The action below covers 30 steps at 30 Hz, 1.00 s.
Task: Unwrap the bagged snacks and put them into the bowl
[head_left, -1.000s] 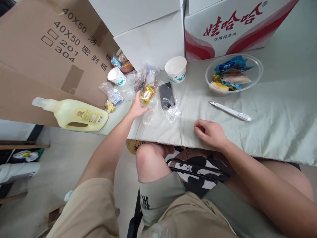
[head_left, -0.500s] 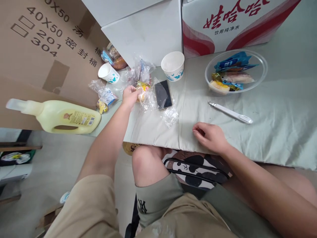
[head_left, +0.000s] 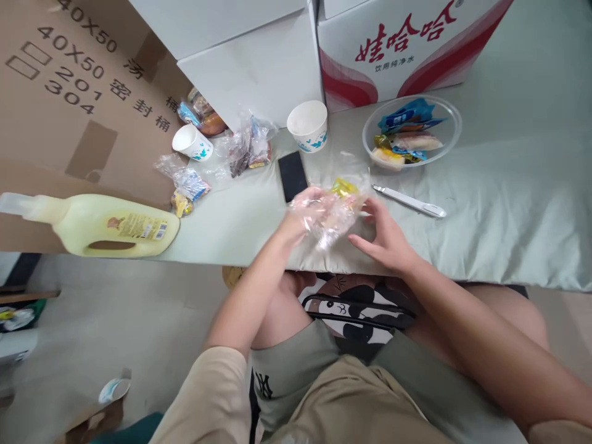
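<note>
A clear plastic bag [head_left: 340,206] with a yellow-wrapped snack inside is in my left hand [head_left: 303,216], whose fingers are closed on its left side, partly behind the film. My right hand [head_left: 386,237] is at the bag's right edge, thumb and fingers apart; whether a fingertip touches the film I cannot tell. Behind my left hand lies a black phone [head_left: 292,176]. Just past my right fingers is a white utility knife [head_left: 409,201]. A clear plastic bowl [head_left: 457,126] holding several wrapped snacks stands beyond the knife.
Two paper cups, one large [head_left: 308,126] and one small [head_left: 193,143], stand near the white cartons [head_left: 250,74]. Bagged snacks [head_left: 259,145] lie between them. A pale yellow bottle [head_left: 115,225] lies at the left, by a brown cardboard box [head_left: 92,148].
My left hand has brought the bagged snack rightward and nearer, off the spot left of the phone. My right hand has lifted and opened its fingers beside the bag.
</note>
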Each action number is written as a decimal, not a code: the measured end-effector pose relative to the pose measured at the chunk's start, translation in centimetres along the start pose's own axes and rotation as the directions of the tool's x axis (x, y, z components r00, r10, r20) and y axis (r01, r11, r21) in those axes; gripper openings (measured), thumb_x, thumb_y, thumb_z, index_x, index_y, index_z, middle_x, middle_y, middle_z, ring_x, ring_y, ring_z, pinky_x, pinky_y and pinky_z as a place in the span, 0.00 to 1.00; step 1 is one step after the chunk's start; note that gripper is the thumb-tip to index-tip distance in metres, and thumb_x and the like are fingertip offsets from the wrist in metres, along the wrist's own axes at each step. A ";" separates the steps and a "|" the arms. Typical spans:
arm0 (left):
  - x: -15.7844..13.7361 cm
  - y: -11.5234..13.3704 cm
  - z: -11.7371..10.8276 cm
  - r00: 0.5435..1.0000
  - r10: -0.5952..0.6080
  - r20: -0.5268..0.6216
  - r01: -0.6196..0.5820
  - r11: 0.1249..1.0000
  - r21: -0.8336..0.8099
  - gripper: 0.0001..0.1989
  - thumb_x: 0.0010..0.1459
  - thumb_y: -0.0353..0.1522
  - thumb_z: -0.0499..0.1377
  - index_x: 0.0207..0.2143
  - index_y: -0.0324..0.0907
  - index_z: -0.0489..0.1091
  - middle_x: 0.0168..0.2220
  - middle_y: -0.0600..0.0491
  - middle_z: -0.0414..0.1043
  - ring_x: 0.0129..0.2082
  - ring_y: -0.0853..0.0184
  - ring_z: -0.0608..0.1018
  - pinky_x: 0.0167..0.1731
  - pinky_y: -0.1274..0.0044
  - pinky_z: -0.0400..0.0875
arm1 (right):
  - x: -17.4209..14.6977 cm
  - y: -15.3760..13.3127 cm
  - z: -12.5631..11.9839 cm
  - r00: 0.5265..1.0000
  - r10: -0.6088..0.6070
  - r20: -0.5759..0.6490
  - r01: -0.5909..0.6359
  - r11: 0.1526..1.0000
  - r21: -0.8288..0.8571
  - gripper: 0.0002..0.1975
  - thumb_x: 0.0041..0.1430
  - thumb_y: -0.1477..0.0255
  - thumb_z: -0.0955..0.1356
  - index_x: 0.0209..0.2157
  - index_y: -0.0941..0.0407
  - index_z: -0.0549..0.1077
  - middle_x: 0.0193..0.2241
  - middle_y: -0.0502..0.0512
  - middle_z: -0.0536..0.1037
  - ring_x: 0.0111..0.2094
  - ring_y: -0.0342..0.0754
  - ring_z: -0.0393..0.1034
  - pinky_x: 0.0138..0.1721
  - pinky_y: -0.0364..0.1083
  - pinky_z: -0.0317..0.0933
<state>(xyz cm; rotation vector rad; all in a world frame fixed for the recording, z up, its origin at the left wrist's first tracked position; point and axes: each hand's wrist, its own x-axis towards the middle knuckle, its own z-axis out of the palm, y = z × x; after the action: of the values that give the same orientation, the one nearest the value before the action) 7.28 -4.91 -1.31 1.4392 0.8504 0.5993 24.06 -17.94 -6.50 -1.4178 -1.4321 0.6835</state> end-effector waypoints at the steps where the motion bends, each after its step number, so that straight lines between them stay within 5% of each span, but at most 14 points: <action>1: 0.4 -0.4 1.5 1.000 0.011 -0.005 -0.011 1.000 0.024 0.18 0.52 0.46 0.68 0.31 0.43 0.67 0.30 0.53 0.74 0.30 0.65 0.76 0.34 0.70 0.73 | 0.1 0.0 -0.3 1.000 -0.002 -0.028 0.004 0.999 0.050 0.45 0.56 0.56 0.73 0.68 0.52 0.51 0.65 0.67 0.63 0.62 0.62 0.66 0.60 0.62 0.63; 3: 0.9 -1.0 3.4 0.999 0.034 0.001 -0.034 0.993 0.117 0.17 0.53 0.43 0.68 0.30 0.44 0.65 0.27 0.56 0.69 0.28 0.68 0.72 0.32 0.72 0.69 | 0.2 0.1 -1.1 0.995 0.002 -0.097 0.008 0.995 0.100 0.49 0.55 0.52 0.73 0.69 0.50 0.48 0.68 0.66 0.59 0.66 0.63 0.61 0.64 0.62 0.60; 6: 0.9 -1.8 4.1 0.990 0.133 0.050 -0.142 0.942 0.305 0.15 0.49 0.37 0.69 0.29 0.44 0.65 0.31 0.56 0.66 0.31 0.67 0.71 0.35 0.72 0.69 | 0.3 0.1 -2.1 0.990 -0.006 -0.141 0.014 0.998 0.054 0.42 0.53 0.52 0.74 0.65 0.49 0.58 0.67 0.64 0.62 0.68 0.64 0.57 0.67 0.64 0.54; 10: 0.1 -2.9 3.5 0.969 0.142 0.203 -0.214 0.895 0.392 0.14 0.47 0.32 0.70 0.33 0.43 0.68 0.41 0.52 0.67 0.40 0.64 0.74 0.43 0.70 0.70 | 0.6 0.0 -2.5 0.992 0.076 -0.103 -0.064 0.991 0.120 0.34 0.53 0.60 0.75 0.58 0.51 0.64 0.60 0.64 0.71 0.62 0.63 0.65 0.63 0.63 0.59; 13: -0.3 -3.4 2.7 0.968 0.055 0.246 -0.131 0.943 0.305 0.22 0.47 0.35 0.71 0.44 0.46 0.67 0.45 0.52 0.69 0.40 0.64 0.75 0.43 0.70 0.71 | 1.2 -0.2 -2.4 0.965 0.253 -0.065 -0.220 0.922 0.317 0.36 0.52 0.63 0.73 0.61 0.51 0.61 0.48 0.60 0.77 0.48 0.57 0.74 0.51 0.57 0.69; 15: -0.1 -3.6 2.2 0.968 0.044 0.249 -0.084 0.985 0.151 0.30 0.47 0.40 0.72 0.50 0.49 0.64 0.49 0.51 0.69 0.42 0.64 0.77 0.44 0.70 0.72 | 1.7 -0.4 -2.2 0.935 0.354 -0.026 -0.313 0.858 0.407 0.28 0.52 0.63 0.73 0.54 0.53 0.67 0.40 0.56 0.78 0.40 0.53 0.74 0.42 0.53 0.71; 20: 0.6 -4.1 1.6 0.987 0.026 0.161 -0.014 0.997 -0.073 0.44 0.42 0.51 0.73 0.57 0.56 0.55 0.61 0.47 0.61 0.52 0.58 0.76 0.48 0.66 0.75 | 2.5 -0.4 -1.4 0.846 0.517 -0.130 -0.388 0.765 0.514 0.15 0.54 0.59 0.72 0.37 0.52 0.69 0.35 0.53 0.77 0.36 0.50 0.73 0.39 0.51 0.70; 26: 0.6 -4.0 1.5 0.996 -0.033 0.079 0.044 0.989 -0.143 0.37 0.49 0.49 0.70 0.57 0.56 0.58 0.43 0.52 0.73 0.42 0.59 0.79 0.43 0.65 0.77 | 2.2 0.3 -0.5 0.844 0.521 -0.124 -0.367 0.732 0.574 0.19 0.55 0.50 0.70 0.32 0.51 0.66 0.30 0.52 0.73 0.34 0.51 0.71 0.40 0.52 0.69; 30: 0.5 -3.6 1.0 0.989 -0.037 0.144 0.067 0.975 -0.211 0.32 0.49 0.49 0.69 0.53 0.53 0.65 0.44 0.52 0.75 0.42 0.59 0.80 0.40 0.67 0.77 | 1.9 0.3 -0.5 0.852 0.523 -0.039 -0.412 0.714 0.567 0.22 0.56 0.47 0.68 0.30 0.51 0.64 0.26 0.51 0.70 0.31 0.50 0.69 0.35 0.51 0.68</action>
<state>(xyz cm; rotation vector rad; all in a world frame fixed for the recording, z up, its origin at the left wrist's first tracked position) 7.89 -5.33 -5.01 1.2424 0.6890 0.5280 24.92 -16.18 -6.13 -1.3388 -0.6195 1.1358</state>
